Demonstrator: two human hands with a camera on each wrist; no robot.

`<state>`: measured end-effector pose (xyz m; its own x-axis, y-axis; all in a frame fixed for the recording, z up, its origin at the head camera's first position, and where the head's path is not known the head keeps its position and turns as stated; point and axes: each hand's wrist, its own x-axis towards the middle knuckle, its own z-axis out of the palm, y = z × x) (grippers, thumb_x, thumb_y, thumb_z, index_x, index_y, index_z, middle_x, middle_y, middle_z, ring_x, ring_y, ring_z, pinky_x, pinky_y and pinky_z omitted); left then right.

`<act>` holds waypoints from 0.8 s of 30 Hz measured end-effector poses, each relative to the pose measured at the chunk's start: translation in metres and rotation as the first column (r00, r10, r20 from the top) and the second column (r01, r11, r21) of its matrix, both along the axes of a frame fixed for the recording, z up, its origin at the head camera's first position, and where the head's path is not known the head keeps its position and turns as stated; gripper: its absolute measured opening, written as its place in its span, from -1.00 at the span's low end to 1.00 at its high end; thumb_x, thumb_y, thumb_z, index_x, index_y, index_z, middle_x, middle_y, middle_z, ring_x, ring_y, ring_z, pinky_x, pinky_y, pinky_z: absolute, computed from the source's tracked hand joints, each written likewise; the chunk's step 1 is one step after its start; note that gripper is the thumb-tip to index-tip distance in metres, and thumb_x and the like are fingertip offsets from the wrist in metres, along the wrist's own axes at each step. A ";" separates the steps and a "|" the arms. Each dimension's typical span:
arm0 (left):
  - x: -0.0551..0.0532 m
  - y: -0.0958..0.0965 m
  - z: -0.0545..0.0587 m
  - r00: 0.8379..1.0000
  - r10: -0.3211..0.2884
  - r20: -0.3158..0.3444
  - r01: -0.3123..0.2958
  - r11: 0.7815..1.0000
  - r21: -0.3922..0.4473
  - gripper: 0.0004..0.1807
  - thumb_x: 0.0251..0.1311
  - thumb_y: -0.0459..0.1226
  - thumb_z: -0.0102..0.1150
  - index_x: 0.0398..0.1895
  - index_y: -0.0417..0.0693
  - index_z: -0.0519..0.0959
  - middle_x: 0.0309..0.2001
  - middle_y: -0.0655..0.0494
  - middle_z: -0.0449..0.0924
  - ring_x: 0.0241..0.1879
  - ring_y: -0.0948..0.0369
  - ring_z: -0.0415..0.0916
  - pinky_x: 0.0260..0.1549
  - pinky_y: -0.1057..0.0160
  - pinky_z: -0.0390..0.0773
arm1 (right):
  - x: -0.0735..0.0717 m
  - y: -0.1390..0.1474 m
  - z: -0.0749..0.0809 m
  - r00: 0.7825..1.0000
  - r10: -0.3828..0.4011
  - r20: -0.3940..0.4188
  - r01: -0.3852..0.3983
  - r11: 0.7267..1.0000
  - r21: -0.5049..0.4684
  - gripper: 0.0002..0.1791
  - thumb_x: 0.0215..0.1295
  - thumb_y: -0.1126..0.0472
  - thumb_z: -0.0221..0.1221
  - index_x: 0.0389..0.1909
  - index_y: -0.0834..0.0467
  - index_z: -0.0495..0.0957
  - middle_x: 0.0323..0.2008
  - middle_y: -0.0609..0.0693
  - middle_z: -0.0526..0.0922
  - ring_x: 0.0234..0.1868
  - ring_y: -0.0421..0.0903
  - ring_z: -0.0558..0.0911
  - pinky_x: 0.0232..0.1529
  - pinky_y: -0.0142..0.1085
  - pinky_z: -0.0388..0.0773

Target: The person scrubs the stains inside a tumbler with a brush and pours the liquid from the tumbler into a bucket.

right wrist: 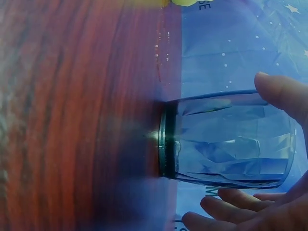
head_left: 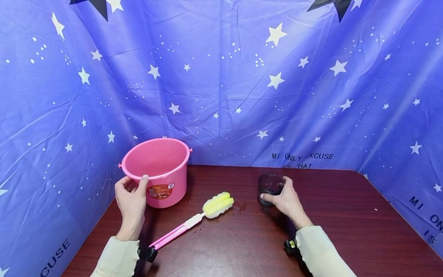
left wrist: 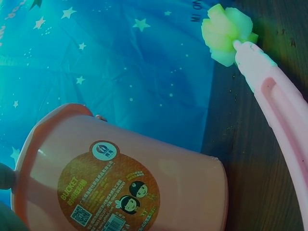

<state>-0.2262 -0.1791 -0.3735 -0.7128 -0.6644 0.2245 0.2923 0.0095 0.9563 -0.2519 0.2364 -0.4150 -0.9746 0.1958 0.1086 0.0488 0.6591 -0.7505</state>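
The left hand [head_left: 130,198] holds a pink bucket [head_left: 174,188] at its rim, the thumb over the near edge and the other fingers partly hidden at its left. In the left wrist view, the thumb [left wrist: 6,177] lies against the rim beside the bucket's round label [left wrist: 110,187]. A dark, clear glass [right wrist: 231,139] stands upright on the table, its base facing left in the right wrist view. My right hand [head_left: 288,198] grips it from the right, with the thumb across the near side and the fingers along the opposite side.
Between the hands lies a bottle brush with a pink handle [head_left: 169,236] and a yellow-and-white sponge head [head_left: 218,205]. Water drops [head_left: 238,207] dot the brown table [head_left: 235,246] by the sponge. A blue star-patterned cloth [head_left: 221,96] hangs behind and at the sides.
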 end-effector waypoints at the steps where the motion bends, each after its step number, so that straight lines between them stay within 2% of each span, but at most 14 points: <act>1: 0.000 0.000 0.000 1.000 0.001 0.004 -0.001 1.000 0.000 -0.49 0.07 -0.29 0.34 0.02 -0.17 0.30 -0.10 0.14 0.31 -0.06 0.17 0.38 0.01 0.27 0.36 | 0.000 0.000 0.001 1.000 0.001 -0.006 -0.001 1.000 -0.004 0.22 -0.16 -0.04 0.47 0.37 0.35 -0.09 0.22 0.42 0.31 0.21 0.29 0.35 0.19 0.10 0.25; 9: 0.000 0.000 -0.001 1.000 -0.001 0.010 0.001 1.000 0.004 -0.45 0.08 -0.25 0.34 0.06 -0.20 0.28 -0.07 0.13 0.30 -0.03 0.17 0.34 0.10 0.17 0.34 | 0.001 0.002 0.007 0.998 -0.003 -0.069 0.002 1.000 -0.017 0.23 -0.14 -0.04 0.47 0.40 0.35 -0.10 0.20 0.40 0.28 0.22 0.26 0.31 0.22 0.09 0.21; 15: 0.002 0.000 -0.002 1.000 -0.009 -0.008 0.010 1.000 0.019 -0.47 0.10 -0.25 0.33 0.05 -0.14 0.27 -0.07 0.14 0.30 -0.07 0.24 0.35 0.08 0.23 0.36 | 0.003 0.001 0.013 0.994 -0.013 -0.109 0.013 1.000 -0.005 0.25 -0.13 -0.06 0.47 0.42 0.33 -0.11 0.21 0.39 0.23 0.24 0.24 0.28 0.21 0.09 0.21; 20: 0.004 0.003 -0.001 1.000 -0.006 -0.017 0.007 1.000 0.014 -0.42 0.11 -0.26 0.32 0.11 -0.21 0.23 -0.06 0.14 0.28 -0.03 0.20 0.34 0.12 0.17 0.35 | 0.005 0.001 0.018 0.990 -0.024 -0.139 0.024 1.000 0.000 0.23 -0.10 -0.08 0.45 0.44 0.29 -0.10 0.24 0.38 0.19 0.23 0.23 0.30 0.18 0.09 0.25; 24: 0.006 0.005 0.000 0.999 0.039 -0.019 -0.040 0.996 -0.074 -0.34 0.11 -0.22 0.32 0.16 -0.27 0.18 0.03 0.05 0.20 0.06 0.10 0.30 0.14 0.17 0.31 | 0.006 0.002 0.020 0.988 -0.025 -0.151 0.027 1.000 0.007 0.21 -0.09 -0.09 0.44 0.43 0.29 -0.08 0.27 0.38 0.16 0.24 0.24 0.28 0.20 0.10 0.23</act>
